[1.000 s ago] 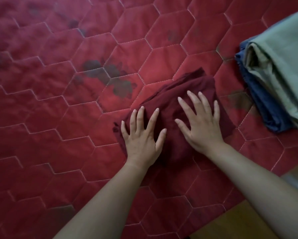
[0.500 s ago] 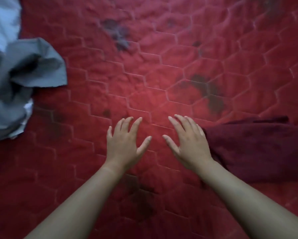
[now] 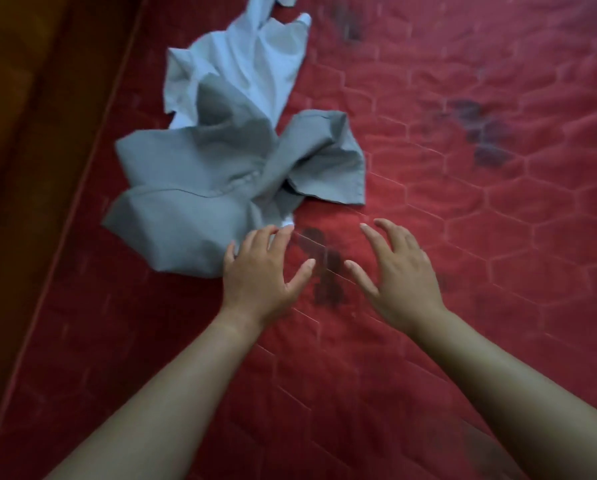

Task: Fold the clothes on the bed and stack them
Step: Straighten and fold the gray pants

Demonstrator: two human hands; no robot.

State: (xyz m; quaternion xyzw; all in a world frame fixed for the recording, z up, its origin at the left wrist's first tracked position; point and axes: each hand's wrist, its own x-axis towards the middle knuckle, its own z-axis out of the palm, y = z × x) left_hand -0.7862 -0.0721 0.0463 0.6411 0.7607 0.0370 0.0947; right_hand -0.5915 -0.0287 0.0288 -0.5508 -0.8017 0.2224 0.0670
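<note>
A crumpled grey garment (image 3: 200, 188) lies on the red quilted bed (image 3: 463, 237), left of centre. A lighter blue-white garment (image 3: 252, 64) lies bunched behind it, partly under it. My left hand (image 3: 259, 271) hovers with fingers spread at the grey garment's near right edge, its fingertips at the cloth. My right hand (image 3: 397, 268) is open too, over bare quilt to the right of the grey garment, holding nothing. The folded dark red garment and the stack are out of view.
The bed's left edge runs diagonally from top centre to bottom left, with a brown wooden floor (image 3: 20, 98) beyond it. Dark stains (image 3: 328, 271) mark the quilt between my hands and further right (image 3: 480, 133).
My view has swung left, away from the folded dark red garment. Both hands left that garment and moved left across the quilt to the crumpled grey one, which is now in front of them.
</note>
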